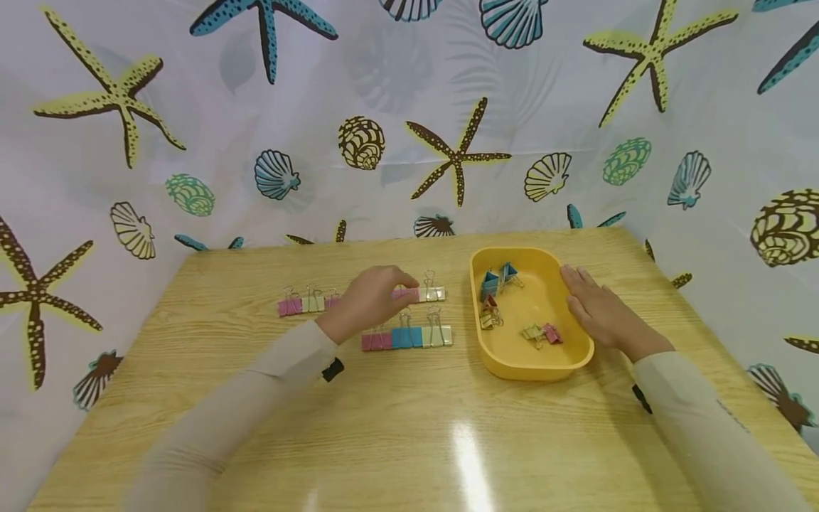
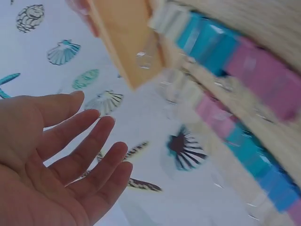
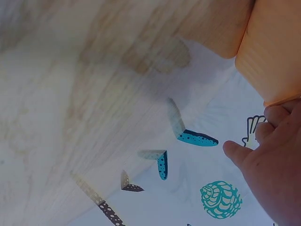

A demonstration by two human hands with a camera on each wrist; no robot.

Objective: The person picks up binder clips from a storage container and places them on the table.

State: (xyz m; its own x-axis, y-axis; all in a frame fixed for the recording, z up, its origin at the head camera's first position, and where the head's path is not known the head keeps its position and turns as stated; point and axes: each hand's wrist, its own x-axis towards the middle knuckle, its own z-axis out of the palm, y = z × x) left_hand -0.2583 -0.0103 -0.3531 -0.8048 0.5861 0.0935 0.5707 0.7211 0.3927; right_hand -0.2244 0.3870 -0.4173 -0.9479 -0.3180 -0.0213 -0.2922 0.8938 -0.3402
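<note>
My left hand is over the back row of binder clips, hiding its middle part. In the left wrist view its fingers are loosely bent with nothing between them. Nearer me, a pink binder clip, a blue binder clip and a pale yellow binder clip lie side by side. My right hand rests against the right side of a yellow bin, its fingers extended along the rim. Teal binder clips and several red, pink and pale yellow ones lie inside the bin.
The wooden table extends toward me from the clips. Behind it and at both sides hangs a white cloth printed with starfish and shells. The bin stands at the right of both clip rows.
</note>
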